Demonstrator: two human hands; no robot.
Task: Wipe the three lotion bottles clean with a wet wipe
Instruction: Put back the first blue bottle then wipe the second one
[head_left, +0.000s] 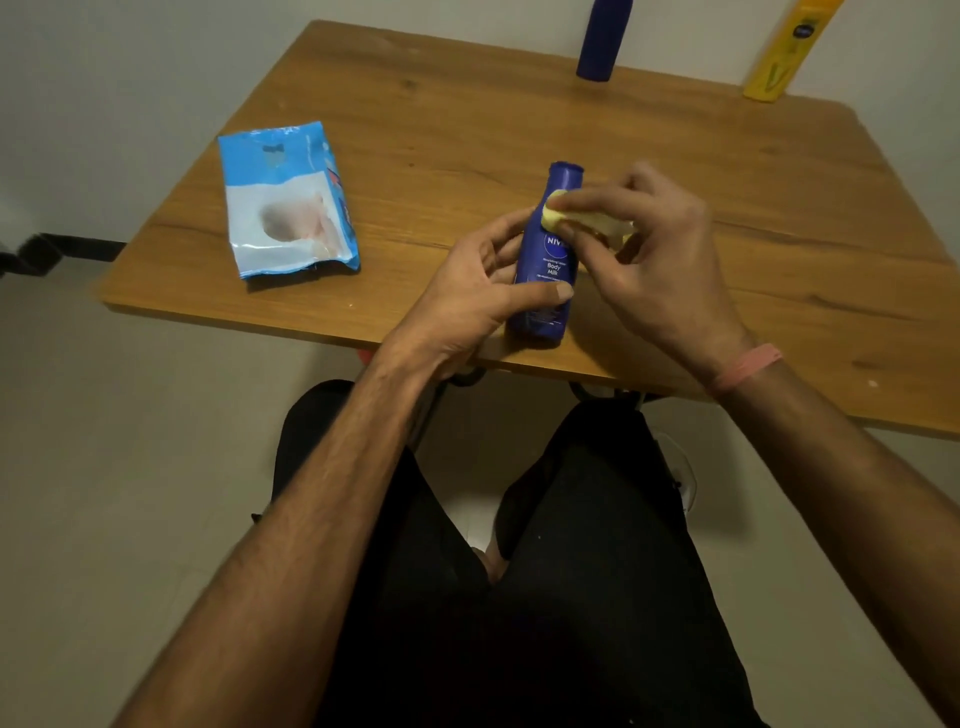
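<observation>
Your lap in black trousers (545, 597) sits closest, below the wooden table (415, 119). Three bottles counted: one blue bottle (545, 270) upright near the front edge, your left hand (467, 301) wrapped round it, thumb across the label; one dark blue bottle (602, 41) and one yellow bottle (784, 52) at the far edge. Your right hand (654, 244) pinches one wipe (582, 218) against the held bottle's shoulder. One wipes pack (285, 202) lies left

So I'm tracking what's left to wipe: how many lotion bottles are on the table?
3. A blue bottle near the front edge, held by the left hand while the right hand presses a wipe on it; a dark blue bottle and a yellow bottle at the back edge.
</observation>
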